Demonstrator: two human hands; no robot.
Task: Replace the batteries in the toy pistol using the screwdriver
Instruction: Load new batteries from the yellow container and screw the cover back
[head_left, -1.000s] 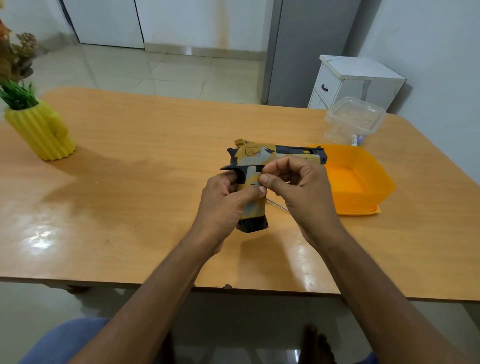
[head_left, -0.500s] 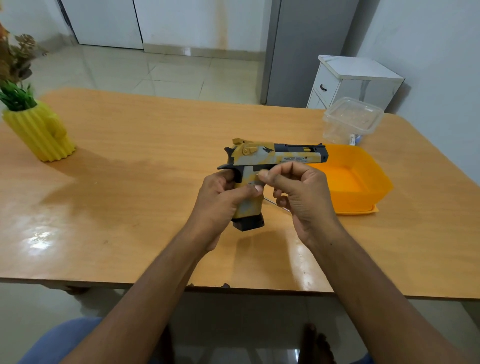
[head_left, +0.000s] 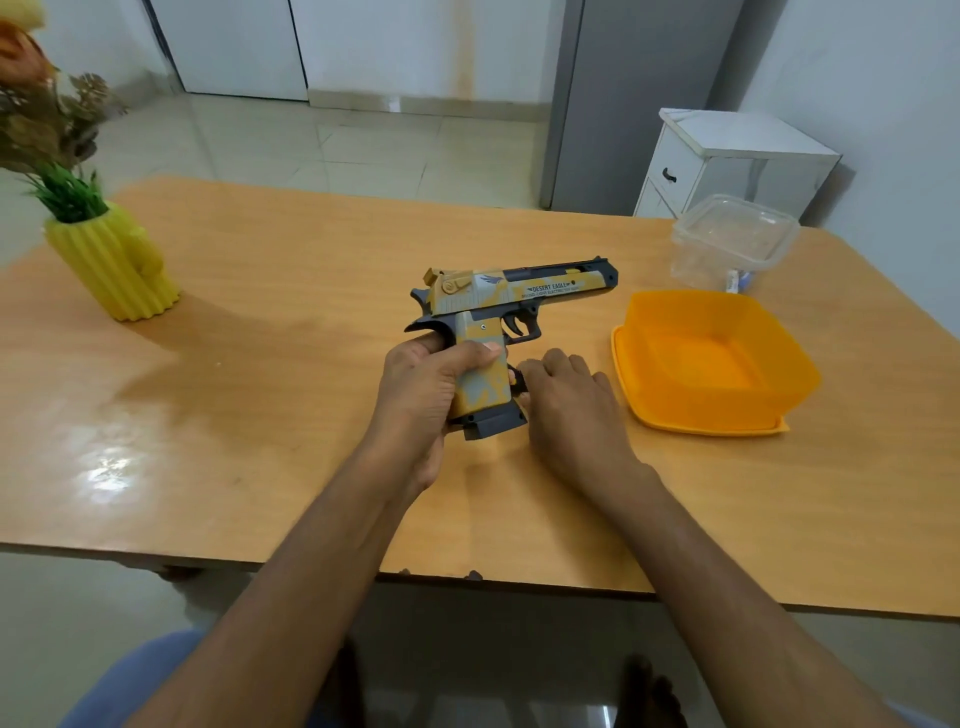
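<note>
Head view: toy pistol (head_left: 511, 301), yellow-and-grey with dark slide, held above the wooden table (head_left: 270, 322), barrel pointing right; left hand (head_left: 431, 384) wraps its fingers around the grip. Right hand (head_left: 569, 400) lies low on the table just right of the grip's base, knuckles up, fingers bent down toward a small dark object; whether they hold it cannot be told. Orange tub (head_left: 711, 364), clear lidded container (head_left: 735, 239) and yellow ribbed vase (head_left: 114, 265) stand apart.
</note>
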